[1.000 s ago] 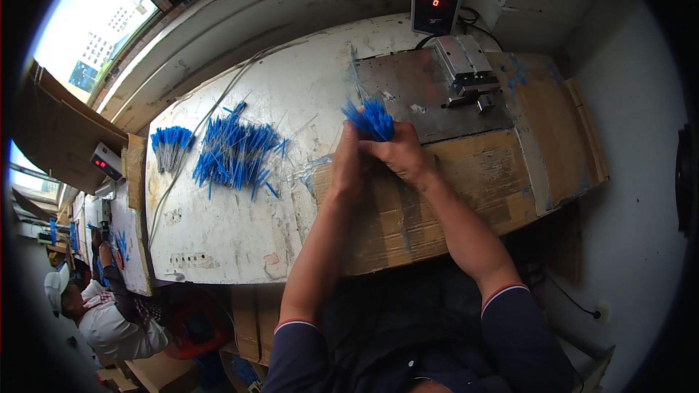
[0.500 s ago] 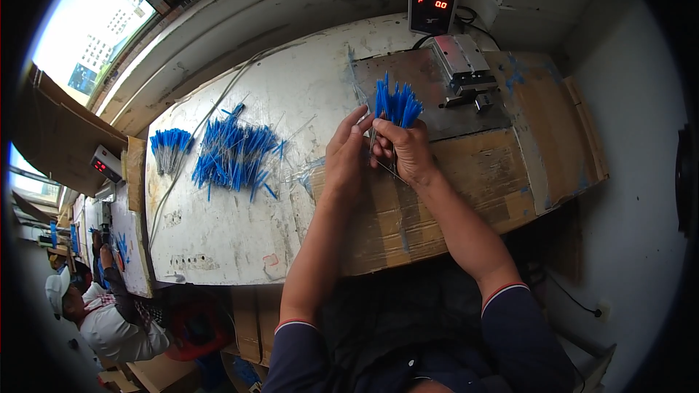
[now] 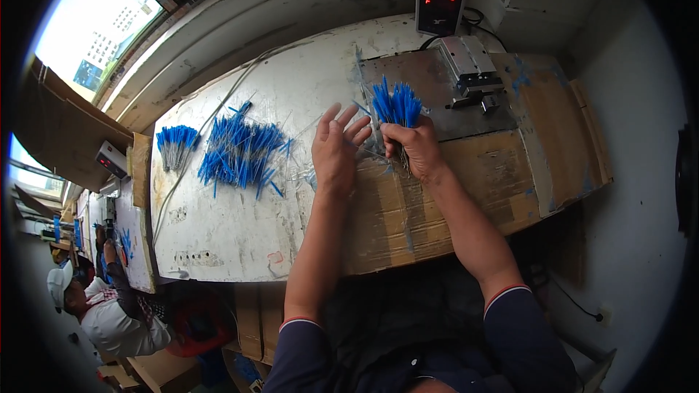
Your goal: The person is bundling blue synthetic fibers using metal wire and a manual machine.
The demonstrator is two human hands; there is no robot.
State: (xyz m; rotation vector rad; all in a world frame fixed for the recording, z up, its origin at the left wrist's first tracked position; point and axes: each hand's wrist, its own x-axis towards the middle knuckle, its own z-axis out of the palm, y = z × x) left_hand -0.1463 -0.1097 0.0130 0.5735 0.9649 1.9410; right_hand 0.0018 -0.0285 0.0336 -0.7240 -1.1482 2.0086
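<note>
My right hand is closed round a bundle of thin wires with blue sleeved ends, blue ends pointing up and away from me. To its left, my left hand is palm up with its fingers spread. A single blue piece shows just beyond the left fingertips; whether they touch it I cannot tell. Further left on the white table lies a large loose heap of the same blue-ended wires. Beside that heap is a smaller, neatly aligned bunch.
A metal fixture sits on a dark plate at the far right, with a red digital display box behind it. Cardboard covers the table's near right part. A cable crosses the left side. Another person works at the lower left.
My left hand has drawn away from the bundle to the left, and its fingers have spread. My right hand keeps its hold on the bundle. The red digits on the display have changed.
</note>
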